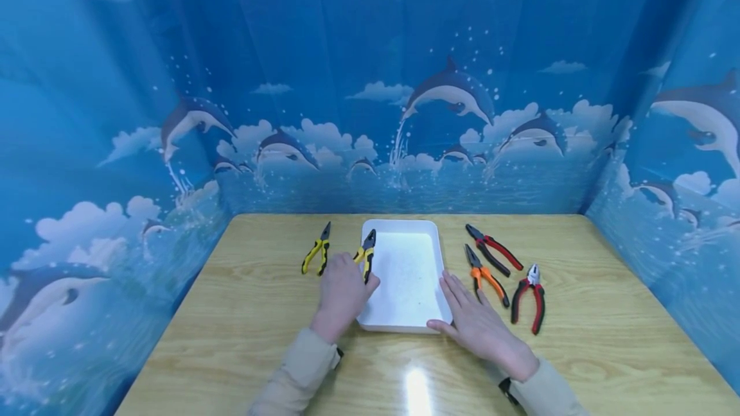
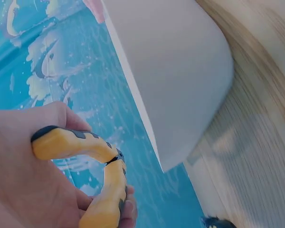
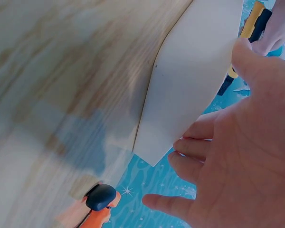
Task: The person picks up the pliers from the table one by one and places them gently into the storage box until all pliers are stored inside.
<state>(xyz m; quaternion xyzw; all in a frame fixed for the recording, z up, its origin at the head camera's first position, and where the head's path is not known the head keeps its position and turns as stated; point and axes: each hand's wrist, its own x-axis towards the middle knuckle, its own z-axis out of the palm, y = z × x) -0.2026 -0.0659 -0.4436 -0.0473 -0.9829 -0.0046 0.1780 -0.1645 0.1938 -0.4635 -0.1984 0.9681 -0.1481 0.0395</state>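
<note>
My left hand (image 1: 340, 291) grips a pair of yellow-and-black pliers (image 1: 370, 244) by the handles, with their dark jaws pointing away over the left side of a white tray (image 1: 405, 281). In the left wrist view both yellow handles (image 2: 115, 183) show in the palm, spread apart, beside the tray's wall (image 2: 180, 85). On the tray's right side rests my right hand (image 1: 482, 329), its fingers extended along the rim and the thumb at the near right corner. The right wrist view shows these fingers (image 3: 192, 148) against the tray's edge, holding no tool.
Left of the tray lie yellow-and-black long-nose pliers (image 1: 318, 250). To its right are orange-handled pliers (image 1: 487, 277), red-and-black pliers (image 1: 494, 250) and another red-and-black pair (image 1: 528, 298) with a shiny head. A blue dolphin-print curtain (image 1: 347, 82) surrounds the wooden table (image 1: 243, 313).
</note>
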